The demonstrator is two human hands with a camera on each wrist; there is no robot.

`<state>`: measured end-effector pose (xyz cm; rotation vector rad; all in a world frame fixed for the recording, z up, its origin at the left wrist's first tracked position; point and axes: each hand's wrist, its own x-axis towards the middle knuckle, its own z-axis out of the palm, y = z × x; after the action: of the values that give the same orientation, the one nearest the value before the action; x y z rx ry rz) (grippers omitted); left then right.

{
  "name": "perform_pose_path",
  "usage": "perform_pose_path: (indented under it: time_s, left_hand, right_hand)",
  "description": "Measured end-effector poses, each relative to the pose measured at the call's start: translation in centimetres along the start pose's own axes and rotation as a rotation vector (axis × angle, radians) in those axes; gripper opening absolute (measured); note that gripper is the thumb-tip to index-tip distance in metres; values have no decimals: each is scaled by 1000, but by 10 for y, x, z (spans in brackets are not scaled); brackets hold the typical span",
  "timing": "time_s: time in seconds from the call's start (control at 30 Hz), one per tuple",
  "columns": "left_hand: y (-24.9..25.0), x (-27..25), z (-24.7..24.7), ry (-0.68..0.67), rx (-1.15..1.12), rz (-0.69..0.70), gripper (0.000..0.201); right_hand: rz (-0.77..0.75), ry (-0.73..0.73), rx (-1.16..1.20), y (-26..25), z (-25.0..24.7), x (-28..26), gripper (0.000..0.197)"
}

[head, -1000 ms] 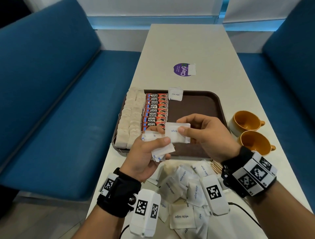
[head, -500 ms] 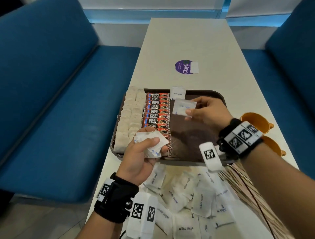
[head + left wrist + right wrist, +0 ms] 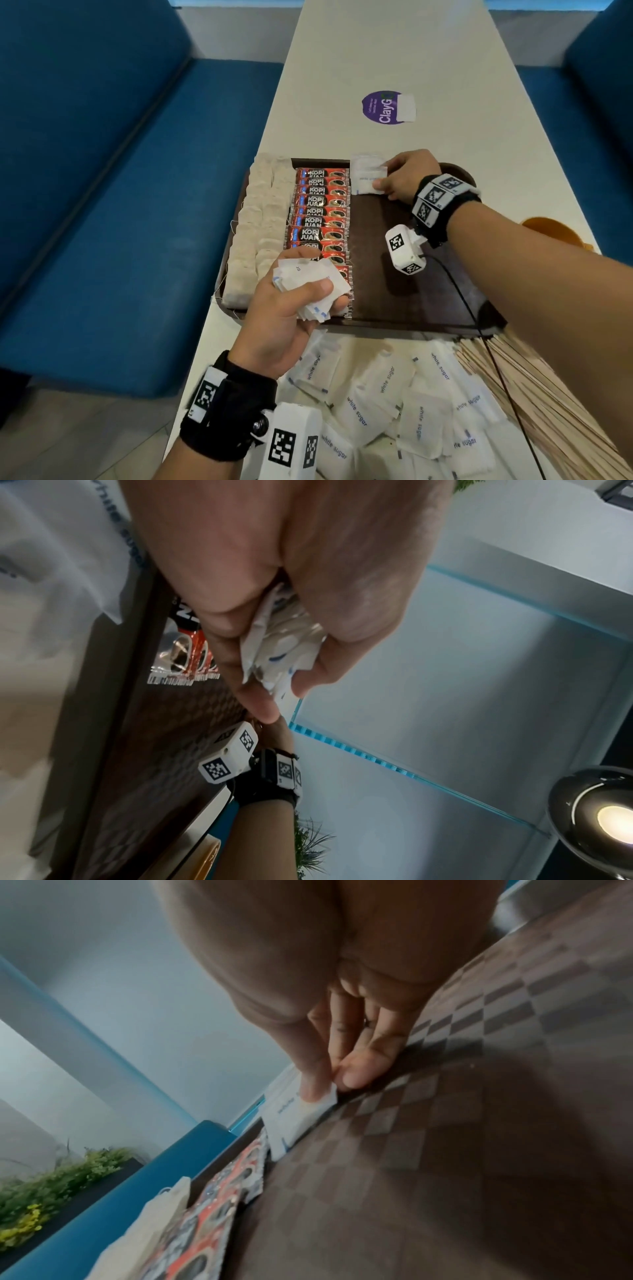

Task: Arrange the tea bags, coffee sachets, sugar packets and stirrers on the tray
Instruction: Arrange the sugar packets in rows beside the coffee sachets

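Note:
A brown tray (image 3: 404, 301) holds a column of pale tea bags (image 3: 255, 233) at its left and a row of red coffee sachets (image 3: 320, 212) beside them. My right hand (image 3: 385, 183) pinches a white sugar packet (image 3: 368, 183) by its corner at the tray's far edge, overlapping another packet (image 3: 364, 162) lying there; the pinch shows on the sugar packet (image 3: 301, 1110) in the right wrist view. My left hand (image 3: 308, 291) grips a bunch of sugar packets (image 3: 308, 279) over the tray's near left part, also seen as crumpled packets (image 3: 281, 645). Wooden stirrers (image 3: 534, 394) lie at the near right.
Loose sugar packets (image 3: 383, 394) cover the white table (image 3: 376, 51) in front of the tray. An orange cup (image 3: 555, 229) peeks out behind my right forearm. A purple sticker (image 3: 385, 107) lies farther back. Blue benches (image 3: 120, 171) flank the table.
My right hand carried one sugar packet from near the left hand to the tray's far edge and lowered it beside the packet there. The left hand kept its bunch, nearly still.

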<state>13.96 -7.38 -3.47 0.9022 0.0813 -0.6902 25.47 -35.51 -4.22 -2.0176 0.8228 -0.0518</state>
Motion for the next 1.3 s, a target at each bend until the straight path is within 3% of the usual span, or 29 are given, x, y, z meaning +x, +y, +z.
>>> perform_pose_path:
  time_s: [0.37,0.5,0.67,0.8,1.0,1.3]
  left_hand:
    - [0,0,4,-2,0,-25,43]
    - [3,-2,3,-22,-29,-52,55]
    - [6,-8,6,-62,-80,-46,60]
    - [5,-13,13,-46,-57,-18,61]
    - [8,-30,30,-87,1,23,51]
    - [5,-47,39,-93,89,23,49]
  right_hand:
    - [35,42,-54,-10,-4,0,39]
    - [44,71,-36,-10,-2,-4,40]
    - [0,98,21,-10,-14,-25,27]
    - [-147,22,68,-18,-32,-72,14]
    - [-323,-226,183,-13,-52,-178,7]
    - [-214,-344,416,21,-44,-250,17]
